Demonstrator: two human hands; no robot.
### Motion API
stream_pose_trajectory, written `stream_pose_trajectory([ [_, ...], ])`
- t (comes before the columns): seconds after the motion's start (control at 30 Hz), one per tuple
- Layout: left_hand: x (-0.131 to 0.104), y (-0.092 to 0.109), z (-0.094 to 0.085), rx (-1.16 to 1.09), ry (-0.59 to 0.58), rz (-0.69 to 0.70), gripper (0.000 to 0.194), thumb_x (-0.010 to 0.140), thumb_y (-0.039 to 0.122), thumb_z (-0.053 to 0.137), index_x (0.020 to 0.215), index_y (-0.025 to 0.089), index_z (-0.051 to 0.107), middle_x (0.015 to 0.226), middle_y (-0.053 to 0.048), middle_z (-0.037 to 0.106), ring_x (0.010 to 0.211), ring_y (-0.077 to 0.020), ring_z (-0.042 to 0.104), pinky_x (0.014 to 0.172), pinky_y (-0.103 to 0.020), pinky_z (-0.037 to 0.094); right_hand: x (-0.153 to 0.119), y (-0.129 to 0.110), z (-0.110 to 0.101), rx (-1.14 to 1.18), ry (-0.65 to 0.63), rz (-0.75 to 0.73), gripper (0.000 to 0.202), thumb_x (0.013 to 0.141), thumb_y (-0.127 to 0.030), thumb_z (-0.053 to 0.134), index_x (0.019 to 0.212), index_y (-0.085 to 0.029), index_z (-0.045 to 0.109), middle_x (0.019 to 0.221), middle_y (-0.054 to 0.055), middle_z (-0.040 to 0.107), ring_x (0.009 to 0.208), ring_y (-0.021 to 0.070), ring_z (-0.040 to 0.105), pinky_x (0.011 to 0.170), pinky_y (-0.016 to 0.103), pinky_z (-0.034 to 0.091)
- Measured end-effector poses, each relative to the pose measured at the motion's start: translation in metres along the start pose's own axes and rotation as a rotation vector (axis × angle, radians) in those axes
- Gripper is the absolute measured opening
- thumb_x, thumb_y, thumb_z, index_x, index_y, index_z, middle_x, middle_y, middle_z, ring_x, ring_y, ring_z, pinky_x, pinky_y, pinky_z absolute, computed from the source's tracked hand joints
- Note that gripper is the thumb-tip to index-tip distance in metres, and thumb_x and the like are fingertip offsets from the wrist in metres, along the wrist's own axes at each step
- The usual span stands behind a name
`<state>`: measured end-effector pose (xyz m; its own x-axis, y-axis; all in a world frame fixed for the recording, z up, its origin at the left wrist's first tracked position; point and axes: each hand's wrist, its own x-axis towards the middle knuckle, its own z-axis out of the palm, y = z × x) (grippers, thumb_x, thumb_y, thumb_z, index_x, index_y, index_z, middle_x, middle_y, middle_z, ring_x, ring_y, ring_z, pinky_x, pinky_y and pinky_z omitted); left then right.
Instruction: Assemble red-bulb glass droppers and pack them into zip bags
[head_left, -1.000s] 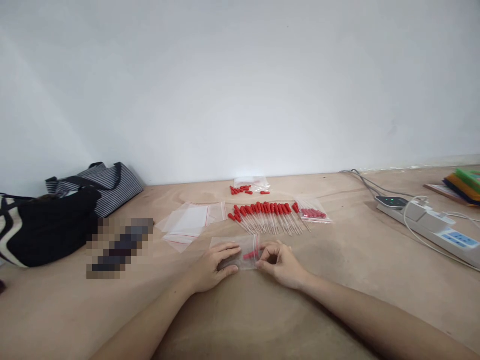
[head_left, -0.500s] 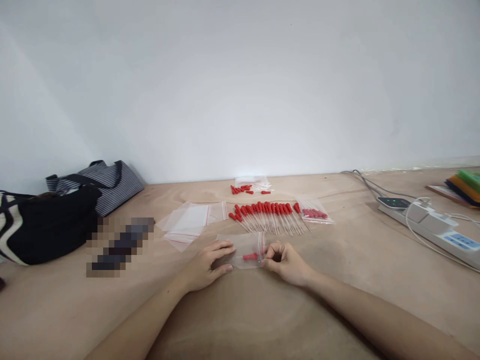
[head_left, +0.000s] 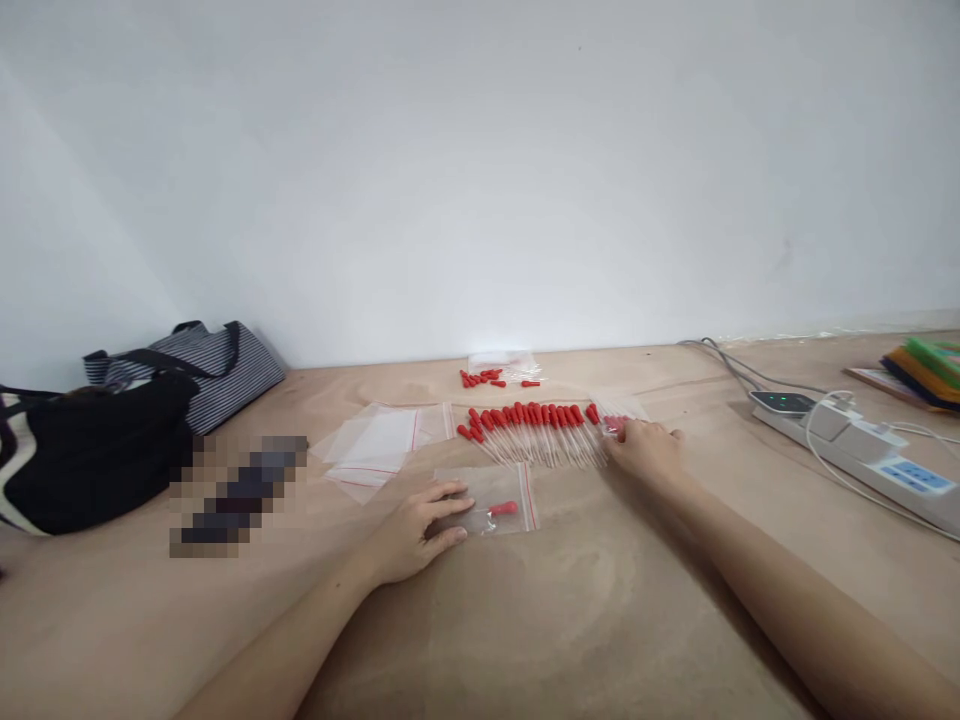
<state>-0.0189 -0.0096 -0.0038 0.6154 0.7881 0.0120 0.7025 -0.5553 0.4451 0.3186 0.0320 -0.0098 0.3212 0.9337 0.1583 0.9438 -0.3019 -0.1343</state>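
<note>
My left hand [head_left: 420, 530] rests with fingers apart on the left end of a clear zip bag [head_left: 525, 485]. Inside that bag lies a dropper with a red bulb [head_left: 503, 508]. Farther right, my right hand [head_left: 646, 452] has its fingers bent together at the near end of the row and partly covers a filled clear bag [head_left: 626, 405] with red bulbs in it. Whether the fingers grip anything is hidden. Between and beyond my hands, several red-topped droppers [head_left: 536, 415] lie side by side, their clear stems pointing toward me.
Flat clear bags [head_left: 382, 440] overlap left of the droppers. Loose red bulbs [head_left: 480, 379] lie near the wall beside more clear plastic [head_left: 502, 363]. Dark bags [head_left: 97, 450] stand at left; a power strip [head_left: 892, 460] with cables and colored items [head_left: 926, 370] are at right.
My right hand has left the zip bag's red-lined edge and moved right and away to the filled bag. My left hand has stayed in place.
</note>
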Motion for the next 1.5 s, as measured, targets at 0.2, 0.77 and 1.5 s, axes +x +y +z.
stream_pose_trajectory([
  [0.2,0.000,0.000,0.000,-0.013,-0.001,-0.003,0.036,0.082,0.037,0.046,0.117,0.029,0.051,0.131,-0.003,0.042,0.119,-0.0219,0.040,0.099,-0.040,0.033,-0.002,-0.004,0.001,0.127,-0.159,-0.001,0.029,0.073,-0.036,0.044,0.057,-0.020,0.063,0.073,0.006,0.065,0.077,0.0220,0.058,0.071,0.034,0.035],
  [0.77,0.000,-0.004,0.002,0.002,0.012,0.007,0.038,0.082,0.039,0.046,0.118,0.029,0.050,0.131,-0.003,0.043,0.118,-0.0214,0.041,0.099,-0.039,0.033,0.041,-0.025,0.000,0.311,-0.118,0.106,0.027,0.068,-0.045,0.052,0.077,-0.022,0.064,0.081,0.006,0.066,0.082,0.0222,0.059,0.067,0.029,0.038],
  [1.5,0.001,0.004,-0.001,-0.002,0.014,-0.007,0.037,0.081,0.035,0.048,0.117,0.028,0.052,0.130,-0.004,0.044,0.118,-0.0222,0.041,0.099,-0.041,0.033,0.015,-0.031,-0.010,0.888,-0.198,-0.097,0.032,0.079,-0.044,0.035,0.081,-0.017,0.050,0.064,0.000,0.056,0.055,0.0099,0.049,0.053,0.022,0.038],
])
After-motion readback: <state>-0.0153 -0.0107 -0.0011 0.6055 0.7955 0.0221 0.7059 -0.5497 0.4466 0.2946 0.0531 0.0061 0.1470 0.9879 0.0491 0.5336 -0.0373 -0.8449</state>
